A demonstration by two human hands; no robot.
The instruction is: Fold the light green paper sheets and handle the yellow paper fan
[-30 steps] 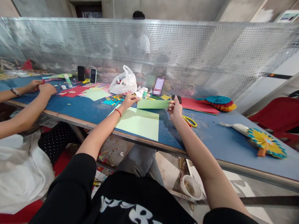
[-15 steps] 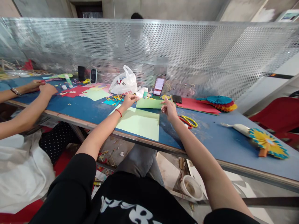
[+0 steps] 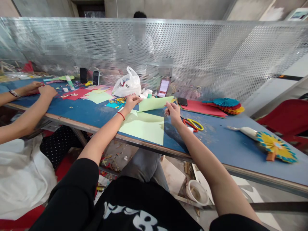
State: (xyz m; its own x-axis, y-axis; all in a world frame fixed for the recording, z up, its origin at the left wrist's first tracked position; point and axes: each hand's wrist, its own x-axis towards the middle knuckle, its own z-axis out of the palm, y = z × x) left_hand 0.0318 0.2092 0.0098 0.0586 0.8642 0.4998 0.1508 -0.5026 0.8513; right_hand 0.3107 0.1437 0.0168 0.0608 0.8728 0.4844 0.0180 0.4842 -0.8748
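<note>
Between my hands a strip of light green paper (image 3: 154,104) is raised off the table. My left hand (image 3: 132,102) pinches its left end, fingers closed. At the right end my right hand (image 3: 173,113) has its thumb and forefinger closed on the strip's edge. Below them a larger sheet of pale green paper (image 3: 146,126) lies flat near the table's front edge. To the right of my right hand rest scissors (image 3: 195,124) with yellow and red handles, partly hidden behind my wrist.
Red paper (image 3: 203,108), a black phone (image 3: 182,101) and folded paper fans (image 3: 227,104) lie at the back right. A yellow and blue paper fan (image 3: 276,147) is farther right. A white plastic bag (image 3: 128,84) stands ahead. On the left, another person's hands (image 3: 45,89) work.
The green strip has been lifted and tilted up off the table. My right hand has gone from spread fingers near it to a pinch on its right end.
</note>
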